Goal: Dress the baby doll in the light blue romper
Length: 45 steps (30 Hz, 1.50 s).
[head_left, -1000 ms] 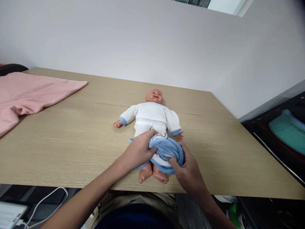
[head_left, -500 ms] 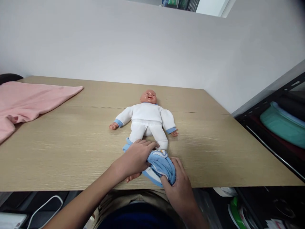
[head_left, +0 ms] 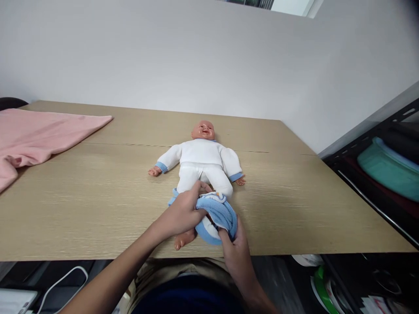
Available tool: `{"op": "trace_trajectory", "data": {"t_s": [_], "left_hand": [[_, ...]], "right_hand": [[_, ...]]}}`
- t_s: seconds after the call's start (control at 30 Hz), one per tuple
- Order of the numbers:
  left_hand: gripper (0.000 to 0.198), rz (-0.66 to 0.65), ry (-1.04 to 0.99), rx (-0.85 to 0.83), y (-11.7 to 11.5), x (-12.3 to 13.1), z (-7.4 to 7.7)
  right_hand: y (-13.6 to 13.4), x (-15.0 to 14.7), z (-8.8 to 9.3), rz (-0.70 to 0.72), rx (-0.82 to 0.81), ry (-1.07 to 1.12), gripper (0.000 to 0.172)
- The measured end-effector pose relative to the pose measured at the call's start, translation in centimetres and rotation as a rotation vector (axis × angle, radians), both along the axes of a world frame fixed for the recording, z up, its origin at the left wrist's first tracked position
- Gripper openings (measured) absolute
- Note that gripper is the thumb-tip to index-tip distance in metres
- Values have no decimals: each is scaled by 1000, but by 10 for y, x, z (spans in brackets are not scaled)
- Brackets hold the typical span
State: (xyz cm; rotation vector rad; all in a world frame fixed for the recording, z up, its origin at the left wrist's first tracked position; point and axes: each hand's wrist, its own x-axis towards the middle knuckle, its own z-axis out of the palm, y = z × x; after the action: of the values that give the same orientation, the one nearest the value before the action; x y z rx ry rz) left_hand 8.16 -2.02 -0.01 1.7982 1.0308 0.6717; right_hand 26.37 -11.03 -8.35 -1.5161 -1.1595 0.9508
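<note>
On its back on the table lies a baby doll (head_left: 203, 152), head toward the wall, in a white long-sleeved top with blue cuffs. Light blue and white pants (head_left: 219, 213) are bunched around its lower legs. My left hand (head_left: 188, 207) grips the upper edge of the pants between the doll's legs. Lower on the right, my right hand (head_left: 234, 248) is closed on the bunched pant leg, thumb at its opening. One bare doll foot (head_left: 185, 239) sticks out below my left hand; the other foot is hidden in the cloth.
A pink cloth (head_left: 49, 133) is spread over the left part of the wooden table (head_left: 294, 209). Black shelving (head_left: 369, 187) holding a folded teal cloth (head_left: 389, 170) stands to the right. Below the table's front edge, a green roll (head_left: 322, 288) sits at lower right.
Both hands and the bunched pants have moved slightly up toward the doll's body. The pant opening gapes more, and the bare foot shows more clearly.
</note>
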Motion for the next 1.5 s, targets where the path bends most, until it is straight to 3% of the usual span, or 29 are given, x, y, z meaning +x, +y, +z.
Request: {"op": "trace_trajectory", "data": {"t_s": [0.2, 0.3, 0.47, 0.67, 0.87, 1.1, 1.2, 1.3, 1.37, 1.5], "left_hand": [[51, 18, -70, -39, 2, -4, 2], [56, 44, -55, -8, -1, -3, 1], [69, -45, -14, 33, -4, -3, -1], [77, -224, 115, 105, -1, -12, -1], [85, -234, 248, 108, -5, -13, 3], [89, -242, -17, -125, -2, -23, 2], [83, -269, -99, -171, 1, -29, 1], [65, -262, -100, -97, 2, -31, 1], [54, -254, -37, -31, 1, -30, 1], [35, -250, 64, 39, 2, -25, 4]], "right_hand": [[8, 1, 12, 125, 102, -82, 42], [8, 8, 17, 184, 63, -57, 46], [-9, 2, 15, 124, -28, 168, 61], [-10, -5, 24, 116, 66, 189, 47], [-14, -3, 28, 54, 149, 180, 51], [-8, -3, 25, 86, 387, 51, 58], [-1, 0, 23, 145, 493, -71, 57], [5, 9, 25, 136, 500, -158, 52], [9, 16, 29, 132, 438, -107, 46], [14, 25, 37, 216, 140, 139, 29]]}}
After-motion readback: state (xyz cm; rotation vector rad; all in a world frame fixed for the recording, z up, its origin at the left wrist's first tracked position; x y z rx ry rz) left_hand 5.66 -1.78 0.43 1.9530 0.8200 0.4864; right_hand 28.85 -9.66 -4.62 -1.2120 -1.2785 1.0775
